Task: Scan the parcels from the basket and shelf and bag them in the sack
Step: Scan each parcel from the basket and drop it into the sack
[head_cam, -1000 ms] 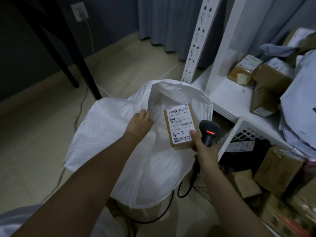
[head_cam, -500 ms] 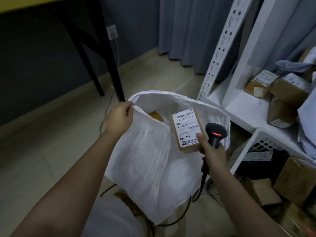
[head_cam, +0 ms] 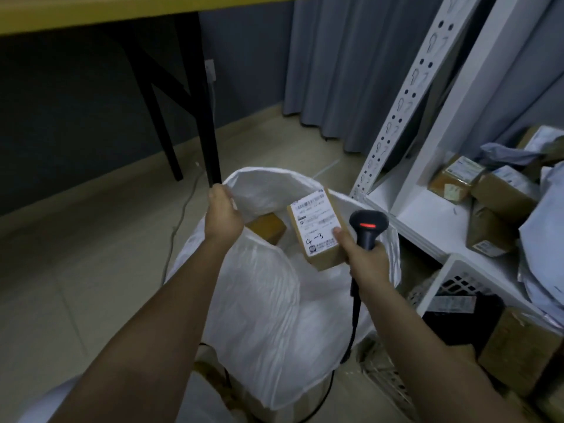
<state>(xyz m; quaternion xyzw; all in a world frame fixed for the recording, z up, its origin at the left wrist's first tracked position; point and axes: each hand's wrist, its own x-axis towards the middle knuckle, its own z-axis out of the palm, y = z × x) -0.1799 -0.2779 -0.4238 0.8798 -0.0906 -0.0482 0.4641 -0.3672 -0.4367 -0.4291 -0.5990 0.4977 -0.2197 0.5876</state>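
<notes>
A white woven sack [head_cam: 268,315] stands on the floor with its mouth held open. My left hand [head_cam: 221,213] grips the sack's rim at the far left. My right hand [head_cam: 361,254] holds a small brown parcel [head_cam: 319,230] with a white label marked "4-3" over the sack's mouth, and the same hand also grips a black barcode scanner [head_cam: 367,225] with a red light. Another brown parcel [head_cam: 267,227] lies inside the sack. The white basket [head_cam: 451,270] and white shelf [head_cam: 427,215] with more parcels are on the right.
Brown boxes [head_cam: 500,193] and grey mailer bags [head_cam: 546,239] crowd the shelf. Boxes [head_cam: 518,346] fill the basket. A black table leg [head_cam: 207,117] under a yellow tabletop stands behind the sack. The scanner cable [head_cam: 354,315] hangs down. Grey curtains [head_cam: 351,56] hang behind.
My left hand has pulled the sack's rim up and further open, showing a parcel inside. My right hand has carried the labelled parcel and scanner over the sack's mouth.
</notes>
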